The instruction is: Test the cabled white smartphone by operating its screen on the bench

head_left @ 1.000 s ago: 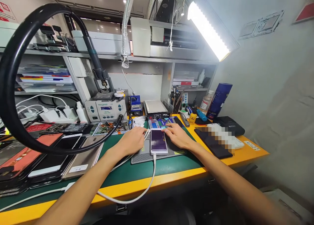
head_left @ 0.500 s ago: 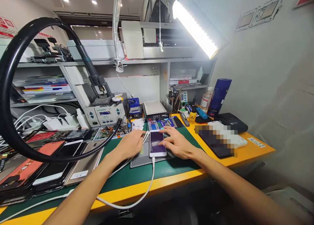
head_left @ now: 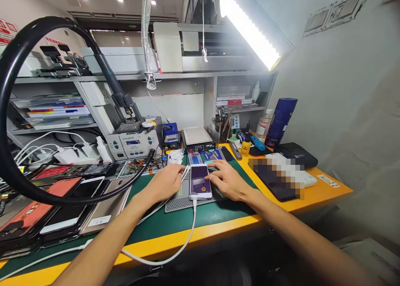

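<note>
A white smartphone (head_left: 196, 181) lies on a grey perforated plate (head_left: 178, 205), its screen lit with a pale panel and a small round yellow icon. From its lower end runs a white charging cable (head_left: 193, 227). My left hand (head_left: 165, 181) rests left of the phone, fingers curled around a white cable (head_left: 185, 172) whose bend shows at the fingertips. On the other side, my right hand (head_left: 228, 180) is open and palm down, with one digit at the screen's right edge and another finger reaching the phone's upper right.
Several phones, including a gold one (head_left: 108, 205), line the left side under a thick black hose (head_left: 6, 123). Behind stand a grey soldering station (head_left: 134, 143) and a parts tray (head_left: 126, 169). A dark tablet (head_left: 273, 180) and yellow bottle (head_left: 246, 147) are on the right.
My right hand's lower digit has drawn back from the screen's middle to its right edge. A round yellow icon now shows on the screen. My left hand stays nearly in place.
</note>
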Demonstrator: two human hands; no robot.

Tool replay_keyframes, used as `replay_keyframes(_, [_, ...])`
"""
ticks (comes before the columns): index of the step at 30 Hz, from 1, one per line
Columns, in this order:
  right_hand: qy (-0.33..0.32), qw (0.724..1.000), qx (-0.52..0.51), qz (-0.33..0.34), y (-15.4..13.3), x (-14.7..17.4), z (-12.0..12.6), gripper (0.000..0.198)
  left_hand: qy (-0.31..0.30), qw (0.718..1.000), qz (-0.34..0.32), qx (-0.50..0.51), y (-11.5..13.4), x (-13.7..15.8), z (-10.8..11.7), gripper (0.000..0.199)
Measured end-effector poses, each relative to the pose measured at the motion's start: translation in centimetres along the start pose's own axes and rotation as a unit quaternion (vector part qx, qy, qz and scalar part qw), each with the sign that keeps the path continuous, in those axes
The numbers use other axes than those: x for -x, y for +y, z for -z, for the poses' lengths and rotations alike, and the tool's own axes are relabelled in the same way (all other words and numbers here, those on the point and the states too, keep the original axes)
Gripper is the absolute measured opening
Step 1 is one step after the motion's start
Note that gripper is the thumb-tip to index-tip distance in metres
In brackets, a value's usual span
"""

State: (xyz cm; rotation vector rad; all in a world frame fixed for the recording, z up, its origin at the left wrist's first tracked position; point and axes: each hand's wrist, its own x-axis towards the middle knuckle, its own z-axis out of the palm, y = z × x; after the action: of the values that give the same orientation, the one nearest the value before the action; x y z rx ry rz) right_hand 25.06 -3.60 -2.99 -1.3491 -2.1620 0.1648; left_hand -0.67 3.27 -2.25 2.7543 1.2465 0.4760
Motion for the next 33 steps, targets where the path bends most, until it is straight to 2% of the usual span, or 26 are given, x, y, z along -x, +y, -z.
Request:
replay_keyframes(4, [0.001, 0.998, 0.055, -0.017, 0.2, -1.0, -0.6, 0.040, 0.005, 1.000, 0.003, 0.004, 0.0, -0.1, -0.1, 0.043])
replay_keyframes(10, [-0.040, 0.995, 0.094, -0.016, 0.0, -2.4, -1.0, 0.045, 0.003, 1.000, 0.006, 0.015, 0.2, -0.1, 0.0, 0.043])
replay_keyframes(19, [-0.113, 0.993, 0.043, -0.012, -0.3, -4.8, -0.3, 0.053, 0.009, 0.999, 0.013, 0.037, 0.0, 0.0, -0.1, 0.042])
replay_keyframes(25, [-0.130, 0.991, -0.002, 0.001, -0.2, -6.3, -0.3, 0.051, 0.014, 0.999, 0.012, 0.051, -0.3, 0.1, -0.3, 0.040])
replay_keyframes(33, [-0.124, 0.992, -0.020, -0.011, 0.3, -6.5, -0.6, 0.054, 0.014, 0.998, 0.008, 0.058, -0.4, 0.1, -0.4, 0.038])
